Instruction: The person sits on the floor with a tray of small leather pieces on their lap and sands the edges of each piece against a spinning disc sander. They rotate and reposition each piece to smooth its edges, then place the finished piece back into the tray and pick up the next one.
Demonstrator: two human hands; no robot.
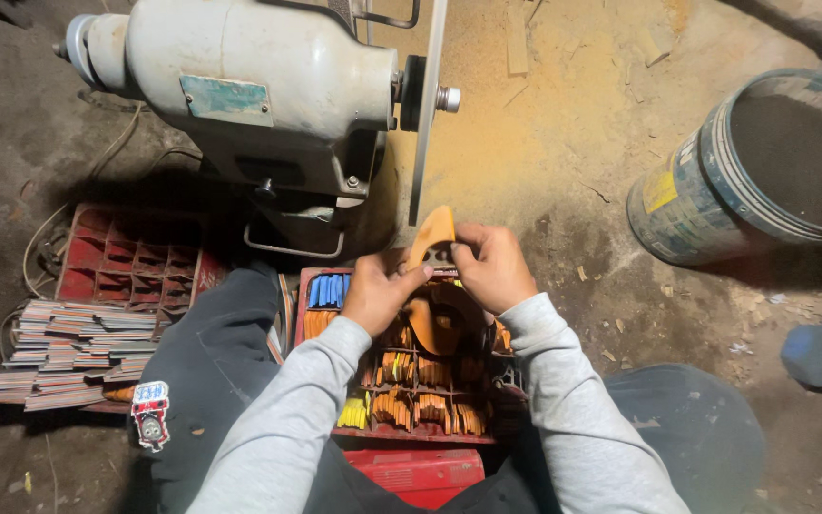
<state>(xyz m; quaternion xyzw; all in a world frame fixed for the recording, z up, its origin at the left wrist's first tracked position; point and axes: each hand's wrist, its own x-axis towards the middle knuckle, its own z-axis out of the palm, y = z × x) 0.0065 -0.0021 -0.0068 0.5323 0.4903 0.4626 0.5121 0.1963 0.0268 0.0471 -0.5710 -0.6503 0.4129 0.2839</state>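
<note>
My forearms reach forward over the red compartment crate (401, 433) of orange pieces between my knees. My left hand (376, 291) and right hand (494, 266) meet above it, each grip pinched tight on the orange curved piece (433, 233), held upright just below the belt (427, 105) of the grey sanding machine (259, 86).

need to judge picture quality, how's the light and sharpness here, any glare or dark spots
Head view: warm light falls on the sandy floor and the machine, with mild glare on its pale housing; corners and the left edge sink into shadow. Both hands, left hand and right hand, and the orange piece are reasonably sharp; wide-angle lens bends the bucket slightly.
</note>
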